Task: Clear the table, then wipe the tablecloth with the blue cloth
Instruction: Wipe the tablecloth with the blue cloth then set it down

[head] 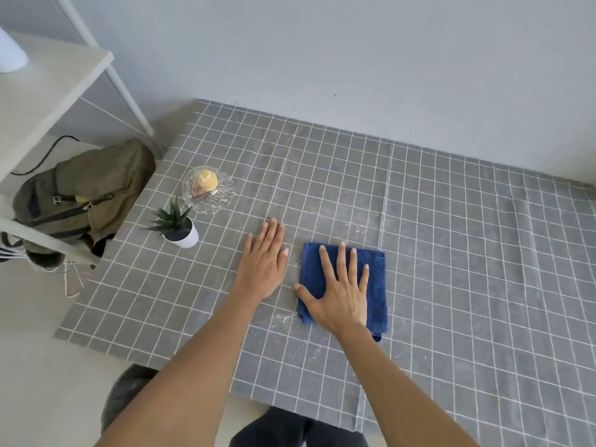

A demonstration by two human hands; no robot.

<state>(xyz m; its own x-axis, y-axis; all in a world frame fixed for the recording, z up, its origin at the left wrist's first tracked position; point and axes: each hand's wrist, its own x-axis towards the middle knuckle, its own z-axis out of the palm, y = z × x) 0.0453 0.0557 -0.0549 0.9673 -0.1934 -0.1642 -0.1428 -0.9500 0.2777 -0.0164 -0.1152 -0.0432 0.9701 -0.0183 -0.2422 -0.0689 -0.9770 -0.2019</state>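
A folded blue cloth (375,282) lies flat on the grey checked tablecloth (467,253), near the middle. My right hand (338,291) presses down on the cloth with fingers spread. My left hand (264,262) rests flat on the bare tablecloth just left of the cloth, fingers together. A faint whitish dusting shows on the tablecloth around and below the hands. At the left end of the table stand a small potted succulent (177,225) in a white pot and a cut-glass bowl (208,189) holding a yellow object.
A white shelf unit (48,101) stands left of the table with an olive backpack (87,188) on its lower shelf. The grey wall (354,53) runs along the table's far edge. A dark shoe (125,395) is on the floor at the near edge.
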